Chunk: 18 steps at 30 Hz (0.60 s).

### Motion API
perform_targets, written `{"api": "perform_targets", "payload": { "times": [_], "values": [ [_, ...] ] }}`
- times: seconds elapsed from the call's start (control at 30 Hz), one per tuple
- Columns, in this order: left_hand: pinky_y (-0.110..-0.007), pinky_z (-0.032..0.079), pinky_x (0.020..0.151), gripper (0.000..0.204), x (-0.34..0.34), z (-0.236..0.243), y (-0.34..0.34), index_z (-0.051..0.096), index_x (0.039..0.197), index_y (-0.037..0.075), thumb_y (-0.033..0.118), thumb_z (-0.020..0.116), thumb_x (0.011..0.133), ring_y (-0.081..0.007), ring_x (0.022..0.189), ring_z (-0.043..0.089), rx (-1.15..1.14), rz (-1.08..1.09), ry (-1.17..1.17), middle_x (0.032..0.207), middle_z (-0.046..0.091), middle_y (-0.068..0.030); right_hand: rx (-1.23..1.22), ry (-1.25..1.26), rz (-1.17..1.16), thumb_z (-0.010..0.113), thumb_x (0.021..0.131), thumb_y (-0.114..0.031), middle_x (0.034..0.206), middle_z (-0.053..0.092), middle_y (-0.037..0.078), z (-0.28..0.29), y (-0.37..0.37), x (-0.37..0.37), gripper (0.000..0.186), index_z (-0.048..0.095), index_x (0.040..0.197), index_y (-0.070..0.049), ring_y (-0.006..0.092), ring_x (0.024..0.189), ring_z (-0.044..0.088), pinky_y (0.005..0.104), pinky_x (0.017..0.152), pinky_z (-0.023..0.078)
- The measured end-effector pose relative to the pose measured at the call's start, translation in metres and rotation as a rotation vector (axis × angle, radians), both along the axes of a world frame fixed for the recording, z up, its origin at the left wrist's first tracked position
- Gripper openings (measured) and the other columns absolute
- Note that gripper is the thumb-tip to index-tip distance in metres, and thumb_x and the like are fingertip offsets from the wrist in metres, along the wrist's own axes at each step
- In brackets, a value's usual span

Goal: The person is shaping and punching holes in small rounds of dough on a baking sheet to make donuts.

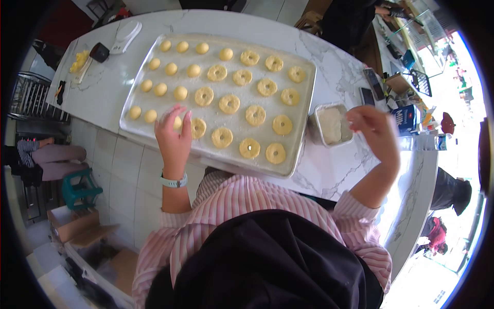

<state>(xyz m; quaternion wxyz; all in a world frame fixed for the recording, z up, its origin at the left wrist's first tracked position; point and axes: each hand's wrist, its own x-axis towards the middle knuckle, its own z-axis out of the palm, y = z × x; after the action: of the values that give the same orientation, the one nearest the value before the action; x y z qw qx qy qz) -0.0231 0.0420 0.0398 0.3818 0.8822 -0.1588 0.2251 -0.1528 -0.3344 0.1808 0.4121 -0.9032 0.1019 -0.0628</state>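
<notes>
Head view: left hand (173, 135), grip parted at dough ball (177, 123); right hand (376, 131) blurred beside tub (317, 129), can't tell grip.

A white scale (126, 36) is resting near the far left edge of the marble-patterned counter (105, 90). A black cup (99, 52) and yellow pieces (80, 61) are occupying the counter's left end. Two dark phones (373, 83) and a blue-and-white carton (403, 120) are occupying its right side. A teal stool (77, 193) and an open cardboard box (74, 224) are standing left of the counter. A person in dark clothing (345, 26) is standing beyond its far edge.
</notes>
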Motion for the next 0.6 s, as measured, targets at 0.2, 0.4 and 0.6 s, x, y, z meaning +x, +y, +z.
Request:
{"api": "perform_targets", "payload": {
  "times": [0.2,0.4,0.6],
  "values": [
    [-0.051,0.038,0.092,0.017,0.025,-0.008,-0.006,0.065,0.098,0.008,0.019,0.068,0.085,-0.0305,0.102,0.061,0.023,-0.061,0.025,0.107,0.067,-0.0097,-0.199,0.282,-0.066,0.064,0.064,0.001,0.077,0.068,0.018,-0.131,-0.04,0.007,0.026,0.072,0.088,-0.002,0.0249,0.071,0.069,0.0339,0.066,0.053],
    [-0.056,0.035,0.096,0.018,0.052,-0.007,-0.006,0.065,0.099,0.009,0.021,0.067,0.086,-0.0294,0.104,0.06,0.042,-0.143,0.047,0.11,0.066,-0.0072,-0.411,0.2,-0.093,0.062,0.068,-0.005,0.065,0.064,0.017,-0.167,-0.026,0.013,0.013,0.072,0.076,-0.004,0.0296,0.06,0.063,0.0358,0.058,0.05],
    [-0.043,0.041,0.098,0.028,0.07,-0.003,-0.005,0.064,0.109,0.005,0.024,0.067,0.088,-0.025,0.11,0.06,-0.243,-0.348,0.357,0.113,0.066,-0.0118,-0.35,0.351,-0.124,0.057,0.074,-0.002,0.082,0.067,0.02,-0.135,-0.009,0.009,0.026,0.071,0.096,-0.005,0.034,0.075,0.066,0.0405,0.069,0.051]
  ]
}}
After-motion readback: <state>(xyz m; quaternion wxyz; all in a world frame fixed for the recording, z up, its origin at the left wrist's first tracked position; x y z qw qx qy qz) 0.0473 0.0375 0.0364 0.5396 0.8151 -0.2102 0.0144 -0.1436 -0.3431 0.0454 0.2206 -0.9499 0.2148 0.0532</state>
